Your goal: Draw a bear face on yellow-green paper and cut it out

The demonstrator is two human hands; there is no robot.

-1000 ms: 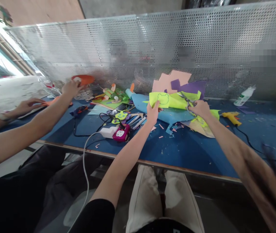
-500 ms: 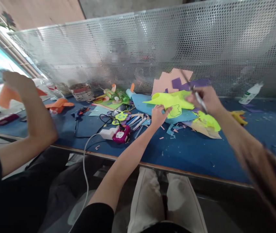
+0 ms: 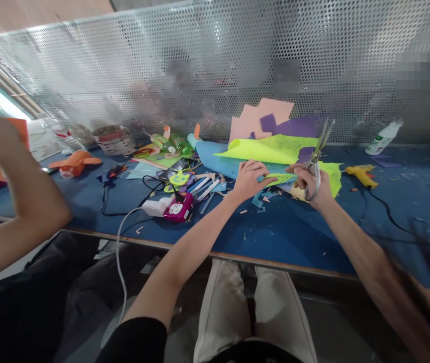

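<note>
My left hand [image 3: 250,178] pinches a small yellow-green foam piece [image 3: 280,178] just above the blue table [image 3: 294,237]. My right hand [image 3: 309,184] meets the other end of that piece and is closed round the handles of a pair of scissors [image 3: 318,154], whose blades point up and away. Behind both hands lies a larger yellow-green sheet [image 3: 271,149] on a light blue sheet [image 3: 215,157], with pink [image 3: 260,117] and purple sheets [image 3: 298,127] further back.
A co-worker's raised arm [image 3: 14,196] fills the left. On the table lie a pink power strip [image 3: 179,209] with a white charger [image 3: 153,206], a yellow glue gun [image 3: 361,175], a white bottle [image 3: 383,136], an orange foam shape [image 3: 74,162] and paper scraps. A perforated metal screen [image 3: 215,65] stands behind.
My right hand has come down from above the sheets to the table, scissors now pointing up. My left hand has shifted slightly right, onto the small piece. The co-worker's arm has moved left.
</note>
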